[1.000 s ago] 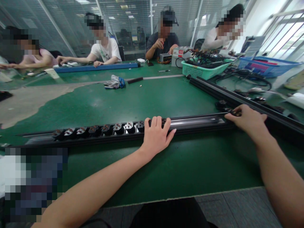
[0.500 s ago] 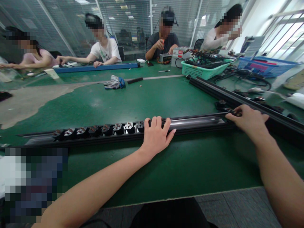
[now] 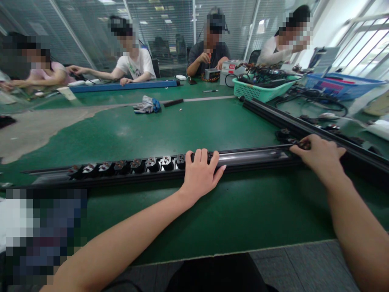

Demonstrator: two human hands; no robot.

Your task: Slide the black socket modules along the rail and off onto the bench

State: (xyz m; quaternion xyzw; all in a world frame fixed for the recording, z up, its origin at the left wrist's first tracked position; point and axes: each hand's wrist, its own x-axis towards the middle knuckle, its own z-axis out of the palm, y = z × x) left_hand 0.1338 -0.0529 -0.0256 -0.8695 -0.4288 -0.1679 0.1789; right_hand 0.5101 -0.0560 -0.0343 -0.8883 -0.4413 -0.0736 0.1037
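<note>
A long black metal rail (image 3: 252, 158) lies across the green table in front of me. A row of several black socket modules (image 3: 152, 164) with coppery metal contacts sits in its left and middle part. My left hand (image 3: 200, 172) is wrapped over the rail at the right end of that row, fingertips over the far edge and thumb along the near side. At the rail's right end, my right hand (image 3: 319, 152) pinches a small dark socket module (image 3: 304, 144), mostly hidden by the fingers. Another black module (image 3: 285, 134) lies just behind the rail.
A second black rail (image 3: 304, 125) runs diagonally on the right. Behind it stand a green basket (image 3: 258, 92) of cables and a blue basket (image 3: 346, 83). A grey-blue glove (image 3: 147, 105) lies mid-table. Several people sit opposite, one beside a long blue bar (image 3: 124, 86).
My hands and the rail stay almost in place. Across the table, the co-worker by the blue bar has moved one hand a little up and to the left.
</note>
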